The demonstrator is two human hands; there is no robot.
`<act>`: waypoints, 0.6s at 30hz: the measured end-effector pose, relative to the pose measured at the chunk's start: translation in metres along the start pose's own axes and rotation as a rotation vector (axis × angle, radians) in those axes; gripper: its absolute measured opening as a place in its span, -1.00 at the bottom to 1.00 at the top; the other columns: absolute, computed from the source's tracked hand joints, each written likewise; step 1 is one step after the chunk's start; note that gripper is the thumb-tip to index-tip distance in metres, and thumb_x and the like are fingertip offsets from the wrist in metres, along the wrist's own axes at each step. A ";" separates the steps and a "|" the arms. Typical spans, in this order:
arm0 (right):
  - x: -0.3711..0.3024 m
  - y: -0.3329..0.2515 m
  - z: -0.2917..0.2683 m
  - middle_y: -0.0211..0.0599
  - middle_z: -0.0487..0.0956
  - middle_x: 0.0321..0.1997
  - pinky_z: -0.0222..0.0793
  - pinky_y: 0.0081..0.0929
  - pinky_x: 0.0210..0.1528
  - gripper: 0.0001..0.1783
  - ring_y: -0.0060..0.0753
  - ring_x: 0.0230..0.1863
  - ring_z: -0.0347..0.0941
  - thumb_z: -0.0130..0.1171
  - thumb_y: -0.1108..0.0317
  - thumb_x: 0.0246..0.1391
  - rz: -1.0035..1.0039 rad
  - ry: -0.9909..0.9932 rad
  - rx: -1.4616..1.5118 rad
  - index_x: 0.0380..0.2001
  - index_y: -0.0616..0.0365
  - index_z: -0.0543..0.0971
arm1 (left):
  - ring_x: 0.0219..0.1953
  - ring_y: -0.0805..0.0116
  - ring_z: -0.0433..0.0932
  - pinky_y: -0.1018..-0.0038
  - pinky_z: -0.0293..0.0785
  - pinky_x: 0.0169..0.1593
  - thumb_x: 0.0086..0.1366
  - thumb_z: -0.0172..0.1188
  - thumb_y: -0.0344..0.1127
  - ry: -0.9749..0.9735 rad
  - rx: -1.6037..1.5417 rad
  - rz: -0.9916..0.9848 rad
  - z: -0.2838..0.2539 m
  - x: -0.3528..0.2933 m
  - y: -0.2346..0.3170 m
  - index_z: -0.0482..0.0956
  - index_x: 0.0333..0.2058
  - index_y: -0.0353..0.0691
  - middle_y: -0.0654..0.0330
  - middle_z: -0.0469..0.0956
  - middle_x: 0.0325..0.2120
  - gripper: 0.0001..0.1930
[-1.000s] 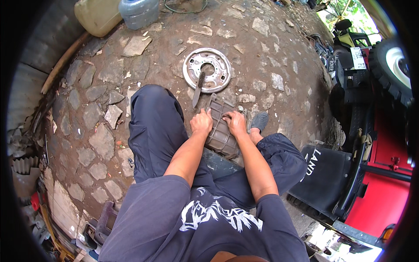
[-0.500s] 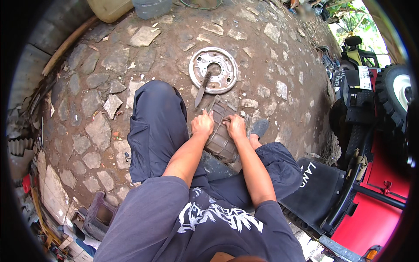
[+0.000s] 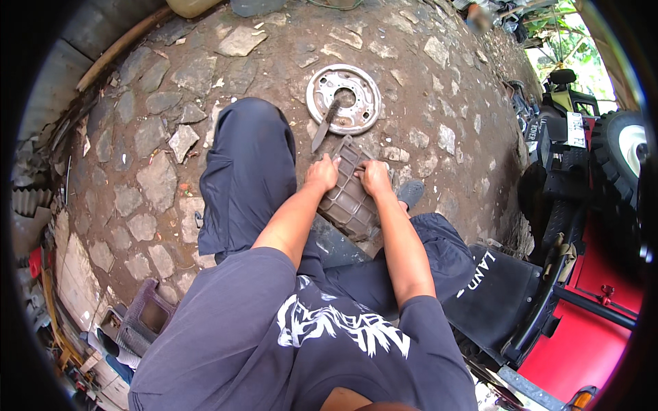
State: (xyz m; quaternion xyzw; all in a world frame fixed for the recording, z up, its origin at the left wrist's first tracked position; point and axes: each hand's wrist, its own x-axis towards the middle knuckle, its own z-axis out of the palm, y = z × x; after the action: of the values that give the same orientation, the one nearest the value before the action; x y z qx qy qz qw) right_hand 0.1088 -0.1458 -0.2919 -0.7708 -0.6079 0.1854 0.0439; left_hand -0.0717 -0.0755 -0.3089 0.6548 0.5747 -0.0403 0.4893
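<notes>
Steadying the ribbed brown casing seems the step: left hand and right hand grip opposite sides; turning it would need both.

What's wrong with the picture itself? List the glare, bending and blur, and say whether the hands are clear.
Head view: greenery at upper right nearly washed out by light; head view: black rim all round, wooden pole bowed at upper left; head view: small smeared patch near the top right, unreadable; head view: left hand, right hand and ribbed block fairly clear.
</notes>
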 end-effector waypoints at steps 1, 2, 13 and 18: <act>0.002 -0.003 0.001 0.08 0.71 -0.29 0.55 -0.05 0.01 -0.72 0.14 -0.18 0.67 0.49 0.22 -0.04 0.040 0.041 0.041 -0.31 0.17 0.78 | 0.15 -0.30 0.56 -0.07 0.44 0.24 0.57 -0.20 0.18 -0.021 -0.083 -0.005 -0.002 0.006 -0.005 0.48 0.14 -0.28 -0.31 0.61 0.04 -0.39; -0.001 -0.006 0.001 0.06 0.72 -0.27 0.54 -0.05 0.02 -0.72 0.13 -0.17 0.67 0.50 0.21 -0.04 0.080 0.083 0.082 -0.31 0.17 0.78 | 0.16 -0.30 0.55 -0.08 0.43 0.24 0.57 -0.19 0.18 -0.012 -0.080 -0.014 0.000 0.009 -0.008 0.48 0.14 -0.28 -0.32 0.59 0.05 -0.39; -0.014 -0.021 -0.011 -0.02 0.75 -0.22 0.57 -0.16 0.04 -0.69 0.03 -0.14 0.71 0.49 0.22 0.00 0.199 -0.014 0.202 -0.19 0.11 0.80 | 0.12 -0.26 0.60 -0.05 0.49 0.21 0.58 -0.19 0.15 0.048 0.041 -0.029 -0.001 -0.010 0.004 0.52 0.15 -0.22 -0.25 0.64 0.01 -0.43; -0.015 -0.017 0.006 0.00 0.75 -0.21 0.56 -0.17 0.06 -0.66 0.02 -0.12 0.71 0.50 0.23 -0.01 0.269 0.153 0.146 -0.17 0.14 0.79 | 0.13 -0.23 0.60 -0.04 0.50 0.20 0.58 -0.18 0.14 0.047 0.043 -0.026 -0.003 -0.017 0.009 0.53 0.14 -0.20 -0.23 0.65 0.00 -0.45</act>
State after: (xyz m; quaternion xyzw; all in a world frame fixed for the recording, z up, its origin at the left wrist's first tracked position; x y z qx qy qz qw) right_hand 0.0880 -0.1563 -0.2894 -0.8518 -0.4790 0.1744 0.1208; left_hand -0.0716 -0.0838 -0.2914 0.6584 0.5934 -0.0436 0.4610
